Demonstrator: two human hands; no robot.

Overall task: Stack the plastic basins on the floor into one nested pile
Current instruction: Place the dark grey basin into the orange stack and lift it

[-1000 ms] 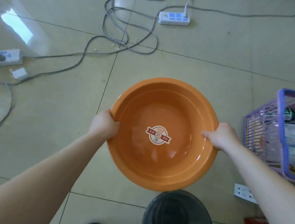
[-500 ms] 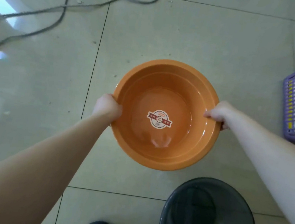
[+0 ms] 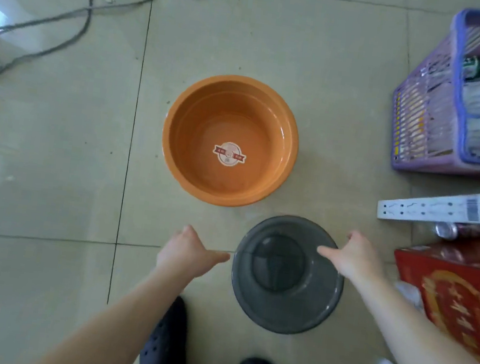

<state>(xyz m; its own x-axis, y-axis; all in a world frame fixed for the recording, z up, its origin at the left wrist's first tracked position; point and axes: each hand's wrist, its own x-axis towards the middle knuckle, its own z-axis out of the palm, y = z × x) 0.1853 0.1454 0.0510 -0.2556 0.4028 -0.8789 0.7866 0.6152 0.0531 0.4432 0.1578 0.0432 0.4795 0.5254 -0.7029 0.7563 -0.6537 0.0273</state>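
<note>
An orange basin point(image 3: 200, 177) with a round sticker on its bottom rests on the tiled floor in the middle of the view. Nearer to me stands a dark grey translucent basin point(image 3: 284, 305). My left hand point(image 3: 186, 251) hovers open just left of the grey basin's rim, fingers pointing at it, apart from it. My right hand point(image 3: 350, 256) is open over the grey basin's upper right rim, thumb reaching across the inside; whether it touches the rim I cannot tell.
A purple basket point(image 3: 422, 113) with bottles stands at the right. Below it lie a white power strip point(image 3: 441, 208) and a red box point(image 3: 454, 296). Grey cables point(image 3: 81, 11) run across the upper left floor. My two dark shoes point(image 3: 164, 345) are at the bottom.
Both hands have let go of the orange basin, which now sits on the floor. They have drawn back toward me and now flank the grey basin.
</note>
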